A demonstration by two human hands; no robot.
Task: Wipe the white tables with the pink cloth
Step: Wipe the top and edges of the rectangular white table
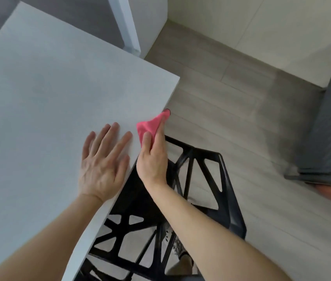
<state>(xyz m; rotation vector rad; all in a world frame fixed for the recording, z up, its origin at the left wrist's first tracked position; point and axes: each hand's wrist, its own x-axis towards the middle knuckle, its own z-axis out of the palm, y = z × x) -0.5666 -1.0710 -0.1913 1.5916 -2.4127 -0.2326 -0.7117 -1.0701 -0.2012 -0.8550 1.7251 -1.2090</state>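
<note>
My right hand [152, 159] pinches cloth [150, 124] at table [49, 88] edge, thumb on top. Left hand [102, 167] flat, fingers spread, on tabletop. Cloth looks light, soft, limp; bunch it under palm for firm wiping contact.

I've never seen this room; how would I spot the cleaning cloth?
Find the big white table filling the left side. Follow its right edge to the right hand above a black lattice chair. The pink cloth it grips is the only brightly coloured thing.
</note>
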